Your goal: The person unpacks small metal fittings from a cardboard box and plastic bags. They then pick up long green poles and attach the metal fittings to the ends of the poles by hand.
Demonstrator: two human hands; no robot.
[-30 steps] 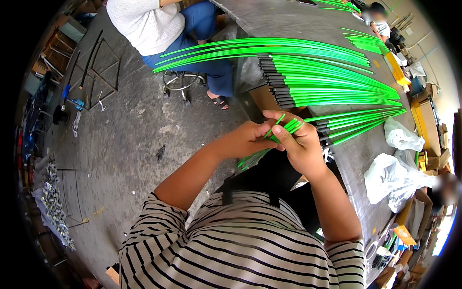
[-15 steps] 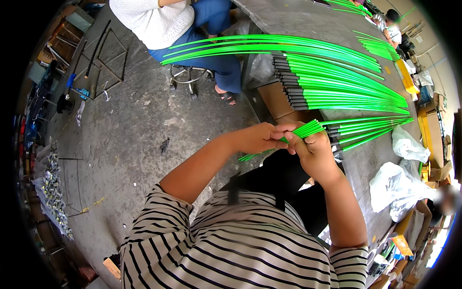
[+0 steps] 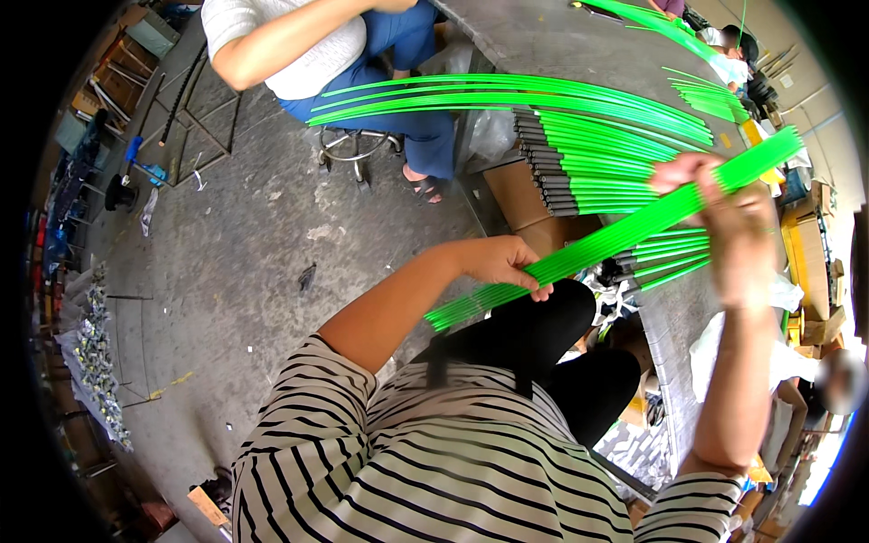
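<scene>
A flat bundle of thin bright green rods (image 3: 625, 233) slants across in front of me, from above my lap up toward the table on the right. My left hand (image 3: 509, 262) grips its lower part, thumb and fingers closed around the rods. Farther up, my right hand (image 3: 738, 217), blurred by motion, is wrapped around the same bundle. Behind the bundle, a row of green rods with black end sleeves (image 3: 548, 172) lies on the table. A smaller group of sleeved rods (image 3: 674, 269) lies nearer, partly hidden by the bundle.
Long green rods (image 3: 507, 98) jut over the grey table's (image 3: 534, 36) left edge, by a seated person in blue trousers (image 3: 425, 136). A cardboard box (image 3: 516, 195) stands below the edge. White plastic bags (image 3: 711, 353) lie at right, partly behind my right forearm. More people sit at the far end.
My right hand has moved up and right along the rods, away from my left hand. The bundle now stretches out at full length between them. The seated person's arm has come farther into view.
</scene>
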